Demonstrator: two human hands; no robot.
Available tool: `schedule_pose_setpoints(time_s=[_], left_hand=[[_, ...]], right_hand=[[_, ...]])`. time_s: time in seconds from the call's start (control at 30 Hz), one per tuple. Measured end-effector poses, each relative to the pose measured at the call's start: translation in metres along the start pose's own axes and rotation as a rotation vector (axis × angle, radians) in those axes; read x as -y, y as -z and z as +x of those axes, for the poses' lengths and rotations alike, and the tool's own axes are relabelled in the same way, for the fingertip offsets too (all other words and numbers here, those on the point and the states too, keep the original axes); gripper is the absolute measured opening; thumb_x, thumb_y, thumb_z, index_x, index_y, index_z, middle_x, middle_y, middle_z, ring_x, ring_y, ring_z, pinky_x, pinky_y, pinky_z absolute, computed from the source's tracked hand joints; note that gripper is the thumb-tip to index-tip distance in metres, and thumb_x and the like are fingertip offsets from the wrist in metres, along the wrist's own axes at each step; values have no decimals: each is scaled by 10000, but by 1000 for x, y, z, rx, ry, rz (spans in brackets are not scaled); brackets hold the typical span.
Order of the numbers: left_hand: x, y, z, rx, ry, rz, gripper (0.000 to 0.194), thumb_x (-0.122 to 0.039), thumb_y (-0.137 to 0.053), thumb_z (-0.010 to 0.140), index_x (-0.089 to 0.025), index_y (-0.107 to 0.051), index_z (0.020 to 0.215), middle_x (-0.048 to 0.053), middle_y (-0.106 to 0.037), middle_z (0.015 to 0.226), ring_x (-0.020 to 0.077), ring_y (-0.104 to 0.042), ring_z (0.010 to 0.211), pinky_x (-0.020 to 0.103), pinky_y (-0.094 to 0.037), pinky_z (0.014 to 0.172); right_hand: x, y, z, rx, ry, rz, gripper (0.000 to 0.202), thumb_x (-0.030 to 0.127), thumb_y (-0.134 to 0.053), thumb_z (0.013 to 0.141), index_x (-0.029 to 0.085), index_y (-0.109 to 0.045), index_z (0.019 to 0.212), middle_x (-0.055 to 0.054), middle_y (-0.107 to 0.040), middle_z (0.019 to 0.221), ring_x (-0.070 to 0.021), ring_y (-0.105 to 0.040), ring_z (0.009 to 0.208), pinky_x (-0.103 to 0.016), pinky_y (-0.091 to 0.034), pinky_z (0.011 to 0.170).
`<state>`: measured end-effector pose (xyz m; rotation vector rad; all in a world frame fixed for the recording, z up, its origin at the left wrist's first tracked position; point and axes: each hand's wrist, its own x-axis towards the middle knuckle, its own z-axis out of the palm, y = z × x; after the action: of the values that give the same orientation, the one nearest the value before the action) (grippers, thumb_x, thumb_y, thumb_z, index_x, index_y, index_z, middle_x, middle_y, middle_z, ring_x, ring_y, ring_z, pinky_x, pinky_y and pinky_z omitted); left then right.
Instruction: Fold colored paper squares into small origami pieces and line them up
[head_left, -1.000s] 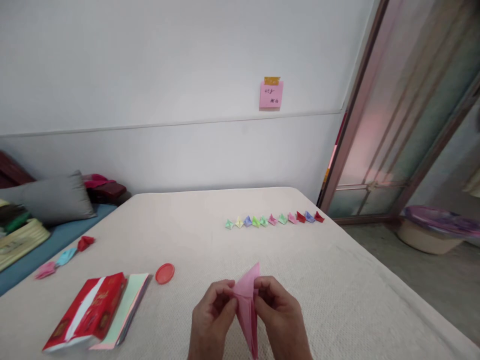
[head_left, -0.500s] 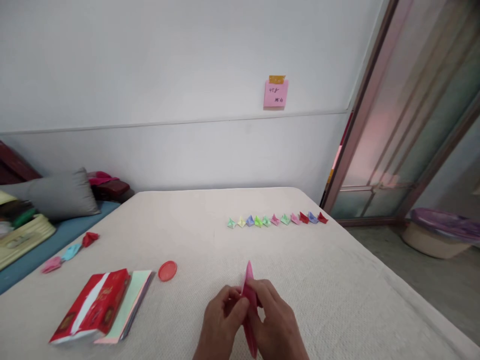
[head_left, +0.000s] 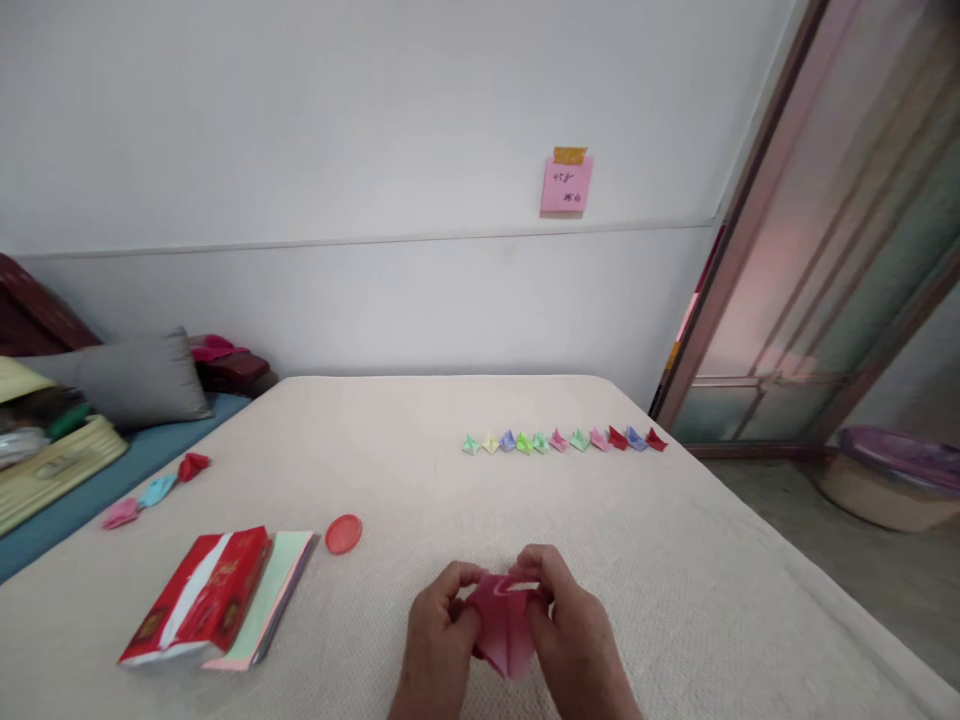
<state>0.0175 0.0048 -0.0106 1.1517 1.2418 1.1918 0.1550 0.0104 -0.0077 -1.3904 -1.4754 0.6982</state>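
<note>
A folded piece of pink paper (head_left: 504, 625) is held up near the table's front, its creased face toward me. My left hand (head_left: 441, 630) grips its left edge, thumb in front and fingers behind. On the opposite edge, my right hand (head_left: 574, 625) pinches the paper the same way, with the fingertips at its top. A small gap shows along the upper right fold. Parts of the paper are covered by my fingers.
Small folded paper figures (head_left: 559, 440) stand in a row toward the back right. To the left lie a red packet (head_left: 206, 595), coloured paper sheets (head_left: 274, 590), a red round lid (head_left: 343, 534) and folded paper pieces (head_left: 157, 490). The cloth-covered table (head_left: 360, 430) meets the wall.
The pink paper was seen nearly edge-on, slim and upright; now its broader face shows. My hands have moved apart to its two sides. The view has shifted slightly left.
</note>
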Motion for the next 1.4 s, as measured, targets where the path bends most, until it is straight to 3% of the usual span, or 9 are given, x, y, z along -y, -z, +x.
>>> schedule_pose_setpoints(time_s=[0.13,0.27,0.4,0.5,0.63,0.83,0.97,1.17,1.4], left_hand=[[-5,2,0,14,99,-125,241,-89,-504,668,-165,-690,802,2,-650,638,129,-544,519,233,-424,508],[-19,4,-3,39,159,-377,131,-237,-615,773,-165,-705,835,52,-719,777,154,-629,700,253,-473,664],[-26,4,-4,143,120,-585,205,-184,-689,735,-169,-705,939,89,-723,986,178,-632,947,252,-453,809],[-18,4,-2,95,158,-508,147,-149,-726,692,-152,-714,839,53,-729,805,130,-641,745,207,-463,675],[-5,5,1,41,145,-274,160,-276,-675,757,-119,-677,723,-30,-563,447,57,-435,398,161,-313,409],[0,4,5,128,136,-167,203,-246,-737,626,-134,-625,754,-75,-498,459,34,-325,339,156,-217,327],[1,2,5,82,99,-147,167,-201,-685,635,-138,-597,762,-69,-515,450,54,-388,354,163,-270,344],[-4,2,-3,-42,-27,-164,511,-188,-649,690,-174,-470,1169,-48,-617,590,105,-516,472,197,-392,450],[0,3,-14,-36,-272,53,310,-227,-593,792,-244,-518,1092,-29,-668,692,115,-558,554,211,-418,542]], right_hand=[[0,8,10,100,-112,342,186,100,-420,622,226,-543,684,26,-617,595,-154,-542,530,-244,-378,503],[9,21,16,192,-307,580,41,185,-562,679,204,-568,715,24,-631,558,-151,-546,521,-259,-393,535],[13,27,19,247,-383,718,199,204,-674,651,194,-605,837,-13,-703,719,-178,-618,705,-273,-422,658],[9,24,20,235,-349,697,256,117,-684,573,193,-611,807,12,-683,680,-161,-596,639,-238,-372,574],[8,18,19,198,-287,601,87,142,-650,630,186,-608,693,71,-527,483,-102,-419,445,-226,-252,471],[15,20,17,180,-260,593,92,172,-652,645,198,-610,722,98,-425,475,-85,-333,439,-230,-200,455],[12,21,17,207,-243,537,145,153,-642,643,191,-608,779,109,-399,477,-78,-330,443,-226,-206,450],[11,26,18,276,-215,558,223,126,-609,677,193,-590,889,78,-523,561,-102,-451,503,-227,-302,481],[13,28,17,271,-186,586,236,160,-622,695,199,-599,926,70,-537,571,-117,-458,533,-243,-334,521]])
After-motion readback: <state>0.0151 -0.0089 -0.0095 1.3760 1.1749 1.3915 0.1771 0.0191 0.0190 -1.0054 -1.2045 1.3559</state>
